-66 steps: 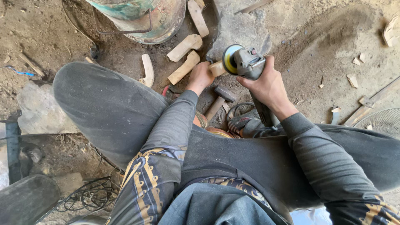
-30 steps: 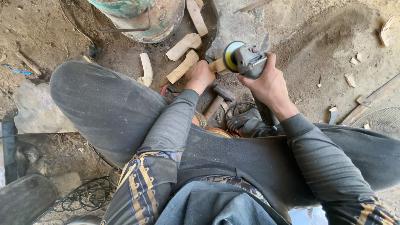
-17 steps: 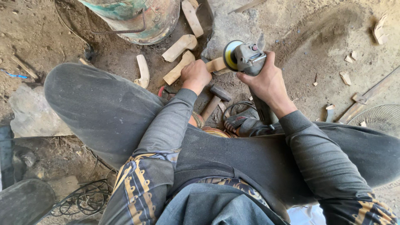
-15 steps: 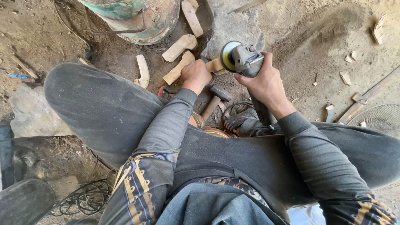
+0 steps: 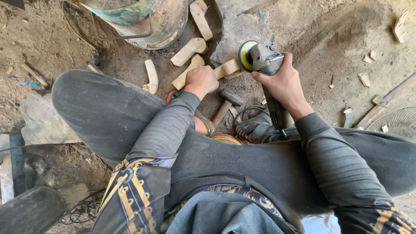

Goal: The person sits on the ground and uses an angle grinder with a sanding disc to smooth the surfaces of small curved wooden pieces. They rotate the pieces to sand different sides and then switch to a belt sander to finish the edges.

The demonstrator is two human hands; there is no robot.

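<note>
Between the knees of the seated person, low over the dirt floor [image 5: 329, 39], a pale wooden piece [image 5: 227, 68] is held against the yellow disc [image 5: 246, 55] of a grey angle grinder [image 5: 266, 65]. Left hand [image 5: 201, 80]: fingers curled shut around the near end of the piece, so that only its far end shows. Right hand [image 5: 281, 82]: fingers wrapped tight around the grinder body, thumb over the top. Long axis of the piece: from lower left to upper right, its free end pointing toward the disc and touching or just beside it; exact contact cannot be told. Grinder body: long axis running from the person's lap out toward the disc. Good practice for this step, as a judgement: keep the holding fingers well back from the disc, present the wood lightly at a shallow angle, and brace both forearms on the thighs. Surroundings: a hammer [image 5: 226, 104] on the ground just under the hands, similar shaped wooden blanks [image 5: 189, 50] beyond, a rusted metal bucket [image 5: 143, 21] at the top, a flat stone [image 5: 240, 30] behind the disc
</note>
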